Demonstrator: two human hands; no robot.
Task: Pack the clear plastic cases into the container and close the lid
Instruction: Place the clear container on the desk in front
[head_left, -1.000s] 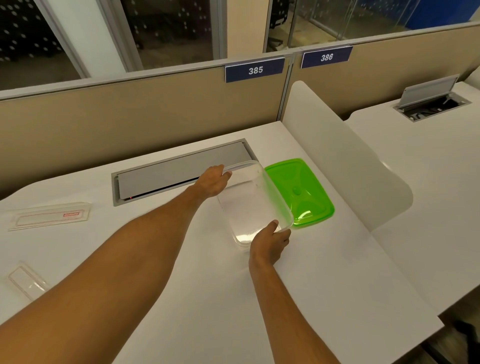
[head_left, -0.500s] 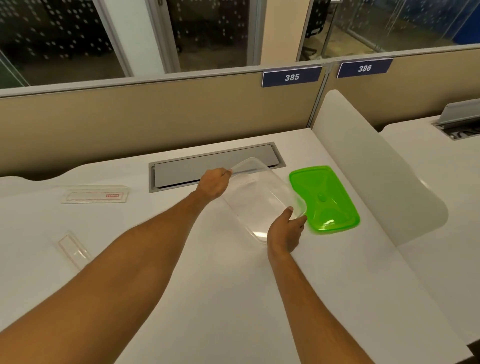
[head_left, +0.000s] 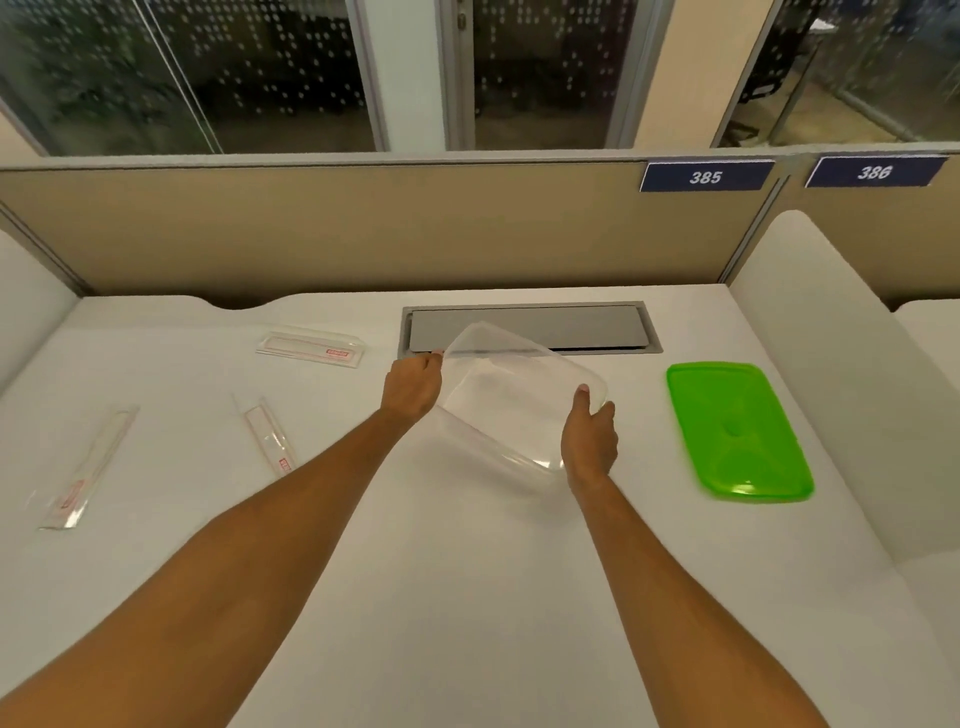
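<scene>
The left hand (head_left: 413, 387) has its grip closed on the far left rim of the clear rectangular plastic container (head_left: 511, 397), fingers curled over the edge. The right hand (head_left: 589, 439) has its grip closed on the near right corner, thumb on the rim. Between them the container is empty and appears tilted, its far edge raised over the grey cable hatch (head_left: 530, 326) set into the bench near the back edge; whether its near edge touches the white bench (head_left: 467, 597) cannot be told.

The step in hand looks like placing the container where it can be filled. To do it well, level it and set it flat on the bench, open side up, toward the left where the cases lie, so each case has a short path in. Release one hand only once it sits steady, since thin clear walls will likely flex and slide on the smooth top.

Three cases remain out, well apart from the container: a flat clear plastic case with red label (head_left: 311, 347) toward the back, a narrow clear plastic case (head_left: 270, 439) left of centre, and a long clear plastic sleeve-like case (head_left: 85, 470) near the left edge. The translucent green rectangular lid (head_left: 737, 431) lies flat toward the right edge, just beside the white divider panel (head_left: 831, 364), within easy reach for closing.
</scene>
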